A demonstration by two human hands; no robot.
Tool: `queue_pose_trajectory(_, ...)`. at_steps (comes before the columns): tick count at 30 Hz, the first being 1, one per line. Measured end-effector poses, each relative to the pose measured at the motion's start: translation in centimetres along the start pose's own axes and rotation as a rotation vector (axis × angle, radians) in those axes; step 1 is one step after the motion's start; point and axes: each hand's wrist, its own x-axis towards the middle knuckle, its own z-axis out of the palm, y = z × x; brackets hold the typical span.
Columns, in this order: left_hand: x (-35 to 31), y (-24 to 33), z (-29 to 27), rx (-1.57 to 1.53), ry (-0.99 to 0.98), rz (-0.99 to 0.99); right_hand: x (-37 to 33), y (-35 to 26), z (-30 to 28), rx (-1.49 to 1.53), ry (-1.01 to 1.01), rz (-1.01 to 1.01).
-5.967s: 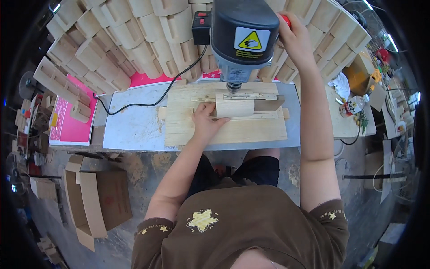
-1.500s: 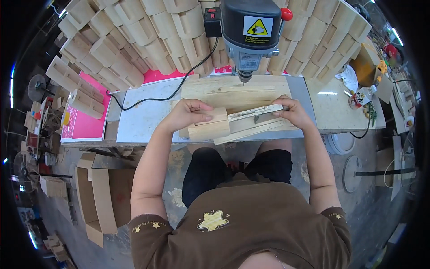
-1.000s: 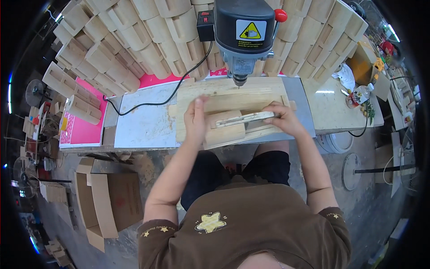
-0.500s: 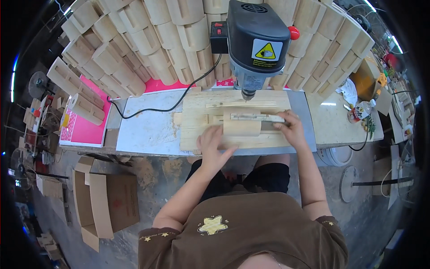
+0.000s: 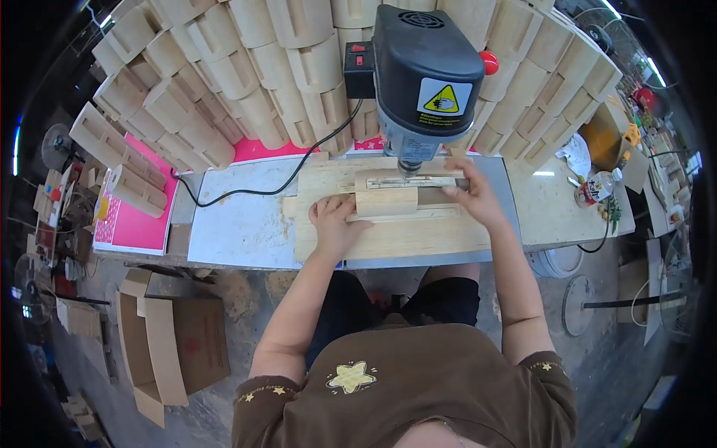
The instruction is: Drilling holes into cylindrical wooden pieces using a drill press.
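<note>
A pale wooden cylinder (image 5: 387,201) lies sideways on a wooden board jig (image 5: 321,243), beneath the chuck (image 5: 408,169) of a drill press (image 5: 429,75). Along the cylinder's slot runs a narrow, pale, marked strip (image 5: 426,182), whose end sticks out at the right. My left hand (image 5: 334,225) steadies the cylinder's left end, fingers bent against it and thumb along its near edge. At the strip's right end is my right hand (image 5: 475,193), thumb and fingers apart around it. Whether those fingertips still touch the strip is hard to see.
Stacked slotted wooden cylinders (image 5: 314,71) wall off the back of the table. A black cable (image 5: 258,190) loops across the left side. At the right stands a plastic bottle (image 5: 597,188). An open cardboard box (image 5: 175,340) sits on the floor at left.
The cylinder and strip have moved back, under the chuck. My left hand has shifted onto the cylinder's left end. My right hand's fingers have spread and lifted from their pinch on the strip.
</note>
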Motion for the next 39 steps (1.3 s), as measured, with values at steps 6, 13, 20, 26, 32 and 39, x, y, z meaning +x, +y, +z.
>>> queue_pose_trajectory(6, 0.1, 0.0, -0.5, -0.033, -0.006, -0.006, 10.9, -12.6, -4.1, -0.088, 0.299, -0.313)
queue_pose_trajectory(13, 0.5, 0.3, 0.0, -0.032, -0.043, -0.014, 8.1, -16.8, -3.6, -0.899, 0.364, -0.274)
queue_pose_trajectory(20, 0.2, 0.2, -0.3, -0.025, -0.015, -0.014, -0.9, -12.5, 1.6, -0.707, 0.486, -0.299)
queue_pose_trajectory(26, 0.5, 0.4, -0.1, -0.019, -0.051, -0.027, -1.2, -4.5, 4.3, -0.532, 0.580, -0.492)
queue_pose_trajectory(32, 0.4, -0.1, 0.3, -0.009, -0.027, -0.023, -1.3, -6.5, 3.0, -0.566, 0.521, -0.533)
queue_pose_trajectory(39, 0.3, 2.1, 2.8, 0.009, 0.025, -0.001, 11.0, -16.1, -3.4, -0.688, 0.418, -0.094)
